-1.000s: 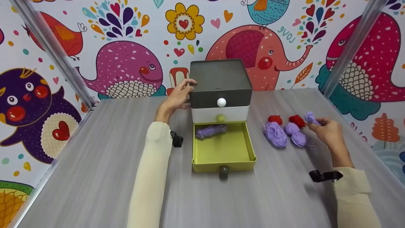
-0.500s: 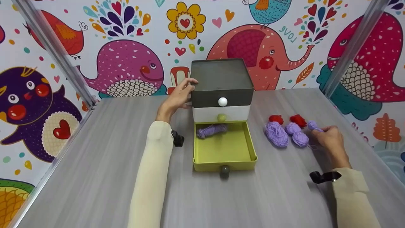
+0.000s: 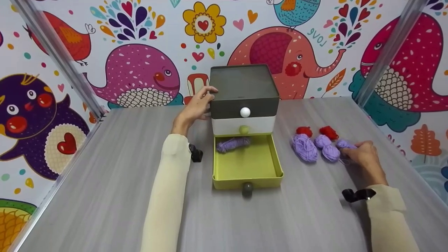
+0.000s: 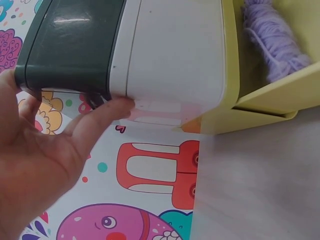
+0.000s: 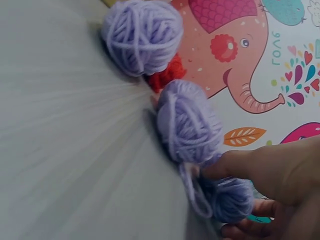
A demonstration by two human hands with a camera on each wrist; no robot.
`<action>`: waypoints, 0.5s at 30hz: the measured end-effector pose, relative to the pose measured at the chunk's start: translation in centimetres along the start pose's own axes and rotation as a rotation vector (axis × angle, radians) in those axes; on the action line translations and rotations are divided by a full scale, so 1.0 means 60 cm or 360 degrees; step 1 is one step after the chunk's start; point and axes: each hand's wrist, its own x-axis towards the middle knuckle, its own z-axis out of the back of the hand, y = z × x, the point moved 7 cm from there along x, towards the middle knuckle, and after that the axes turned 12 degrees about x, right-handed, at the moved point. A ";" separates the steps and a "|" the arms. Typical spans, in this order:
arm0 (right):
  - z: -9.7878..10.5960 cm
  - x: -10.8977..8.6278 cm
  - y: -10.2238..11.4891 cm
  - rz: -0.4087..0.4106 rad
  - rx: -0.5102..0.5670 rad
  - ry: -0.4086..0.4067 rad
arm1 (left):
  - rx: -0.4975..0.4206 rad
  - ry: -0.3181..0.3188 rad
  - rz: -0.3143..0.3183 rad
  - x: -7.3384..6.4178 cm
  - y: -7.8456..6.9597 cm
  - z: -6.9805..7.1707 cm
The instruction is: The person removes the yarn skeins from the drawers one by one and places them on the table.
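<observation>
My left hand (image 3: 196,105) rests on the left side of a small drawer unit (image 3: 245,82), fingers at its dark top edge. In the left wrist view the thumb lies against the white side. The green bottom drawer (image 3: 257,164) is pulled out, with a purple yarn skein (image 3: 233,144) at its back left. To the right, my right hand (image 3: 364,156) pinches a small purple yarn bundle (image 3: 345,144) low over the table, partly hidden by the fingers. Close beside it lie a pinched-in purple yarn skein (image 3: 330,153) and a fuller purple yarn ball (image 3: 305,147).
Two red yarn balls (image 3: 329,132) lie just behind the purple ones. The grey table (image 3: 112,196) ends at a patterned wall (image 3: 147,77) behind and at both sides. Metal posts (image 3: 59,52) stand at the back corners. The open drawer's dark knob (image 3: 247,189) sticks out frontward.
My right hand has lowered the small purple yarn bundle toward the table, beside the pinched-in skein. My left hand and the drawer unit have stayed in place.
</observation>
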 end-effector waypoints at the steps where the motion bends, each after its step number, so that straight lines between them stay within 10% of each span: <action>1: 0.000 -0.001 0.002 -0.0006 0.0002 0.0013 | 0.0010 -0.0001 0.0001 0.000 0.000 0.000; 15: 0.006 -0.047 0.051 -0.0008 -0.0236 -0.0150 | 0.0000 -0.0015 -0.0006 -0.002 0.000 -0.001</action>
